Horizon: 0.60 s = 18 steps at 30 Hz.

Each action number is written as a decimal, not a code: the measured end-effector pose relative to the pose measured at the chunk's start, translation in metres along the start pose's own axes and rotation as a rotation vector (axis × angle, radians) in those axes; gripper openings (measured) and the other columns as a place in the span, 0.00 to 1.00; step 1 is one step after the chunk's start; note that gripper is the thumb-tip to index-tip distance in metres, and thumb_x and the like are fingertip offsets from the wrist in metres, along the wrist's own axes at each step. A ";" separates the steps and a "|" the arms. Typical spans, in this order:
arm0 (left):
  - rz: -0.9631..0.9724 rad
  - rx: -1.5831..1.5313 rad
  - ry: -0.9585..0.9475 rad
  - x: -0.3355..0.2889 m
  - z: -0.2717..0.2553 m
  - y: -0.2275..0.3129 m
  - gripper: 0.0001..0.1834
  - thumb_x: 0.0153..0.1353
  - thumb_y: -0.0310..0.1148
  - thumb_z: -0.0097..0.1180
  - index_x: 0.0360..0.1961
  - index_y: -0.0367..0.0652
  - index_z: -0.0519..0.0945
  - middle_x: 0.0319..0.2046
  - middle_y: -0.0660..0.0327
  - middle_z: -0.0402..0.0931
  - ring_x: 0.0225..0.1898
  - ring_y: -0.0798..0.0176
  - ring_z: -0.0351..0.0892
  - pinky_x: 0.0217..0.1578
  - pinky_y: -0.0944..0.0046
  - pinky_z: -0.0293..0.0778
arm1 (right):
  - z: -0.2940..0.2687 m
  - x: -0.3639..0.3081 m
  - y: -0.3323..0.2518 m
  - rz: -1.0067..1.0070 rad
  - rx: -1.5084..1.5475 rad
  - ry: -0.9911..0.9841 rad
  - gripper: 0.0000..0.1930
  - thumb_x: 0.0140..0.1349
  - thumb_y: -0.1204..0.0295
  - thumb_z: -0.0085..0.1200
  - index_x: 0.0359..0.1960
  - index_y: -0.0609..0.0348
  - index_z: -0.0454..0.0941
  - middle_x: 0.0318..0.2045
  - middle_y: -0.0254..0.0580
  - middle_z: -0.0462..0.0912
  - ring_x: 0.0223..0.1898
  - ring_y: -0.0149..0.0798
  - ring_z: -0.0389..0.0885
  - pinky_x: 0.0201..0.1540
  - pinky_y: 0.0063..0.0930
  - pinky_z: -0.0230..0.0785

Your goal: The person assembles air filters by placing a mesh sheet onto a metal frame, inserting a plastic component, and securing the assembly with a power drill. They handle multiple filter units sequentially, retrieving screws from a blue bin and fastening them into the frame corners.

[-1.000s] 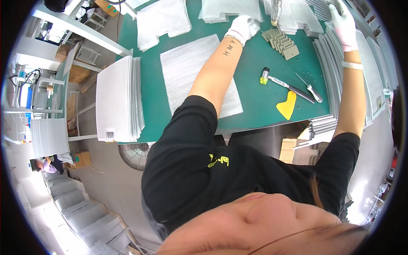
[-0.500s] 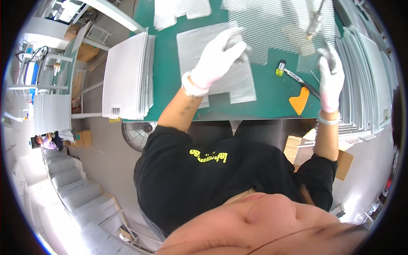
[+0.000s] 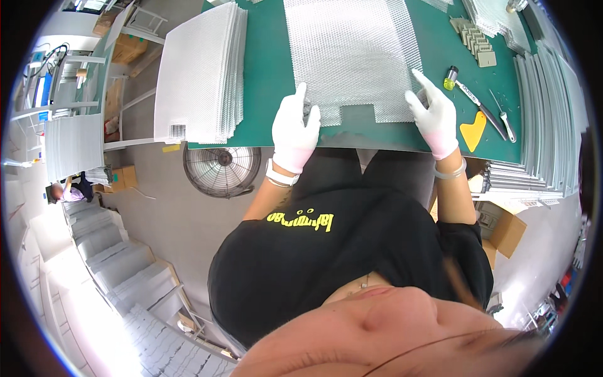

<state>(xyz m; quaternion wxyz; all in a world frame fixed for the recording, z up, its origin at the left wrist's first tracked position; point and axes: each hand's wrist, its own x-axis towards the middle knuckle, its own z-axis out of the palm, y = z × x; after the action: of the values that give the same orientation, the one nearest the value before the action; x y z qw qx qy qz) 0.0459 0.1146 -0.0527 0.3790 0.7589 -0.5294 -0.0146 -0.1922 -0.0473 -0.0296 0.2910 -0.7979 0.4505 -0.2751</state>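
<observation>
"Where's the mesh sheet (image 3: 348, 56)?"
"On the green table (image 3: 265, 75), left of the yellow scraper (image 3: 472, 131)."
"Fingers?"
"Left hand (image 3: 295, 131) has them spread at the sheet's near left corner; right hand (image 3: 436, 120), spread by its near right."

Bright, even light surrounds me; white glare bleaches the floor (image 3: 524, 292) on my right, and straight edges bow toward the black rim.

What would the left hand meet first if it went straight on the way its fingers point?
Most likely the left hand would meet the mesh sheet, near its lower left corner; the two overlap in this view, so contact is hard to judge.
</observation>
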 end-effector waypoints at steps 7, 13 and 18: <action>0.044 0.097 -0.024 -0.002 0.008 -0.014 0.26 0.59 0.30 0.61 0.59 0.35 0.76 0.37 0.53 0.76 0.36 0.53 0.78 0.40 0.57 0.76 | 0.022 -0.003 0.016 -0.113 -0.111 0.043 0.23 0.62 0.64 0.61 0.59 0.53 0.78 0.37 0.48 0.84 0.34 0.46 0.83 0.40 0.33 0.76; 0.070 0.132 -0.004 -0.006 0.014 -0.020 0.25 0.59 0.30 0.61 0.58 0.34 0.75 0.39 0.51 0.77 0.37 0.50 0.79 0.39 0.55 0.76 | 0.030 -0.006 0.017 -0.100 -0.200 0.023 0.22 0.62 0.64 0.61 0.58 0.52 0.78 0.36 0.45 0.84 0.35 0.47 0.83 0.40 0.34 0.76; 0.047 0.102 -0.009 -0.011 0.012 -0.019 0.25 0.59 0.30 0.61 0.58 0.34 0.76 0.39 0.51 0.77 0.37 0.50 0.79 0.39 0.55 0.76 | 0.031 -0.003 0.021 -0.139 -0.219 0.021 0.21 0.63 0.63 0.60 0.58 0.52 0.79 0.39 0.46 0.84 0.38 0.48 0.84 0.43 0.34 0.76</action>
<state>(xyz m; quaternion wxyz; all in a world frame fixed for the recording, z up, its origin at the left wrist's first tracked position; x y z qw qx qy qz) 0.0509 0.1193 -0.0764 0.3378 0.7645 -0.5487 0.0178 -0.1838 -0.0464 -0.0657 0.1777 -0.8512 0.4246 -0.2522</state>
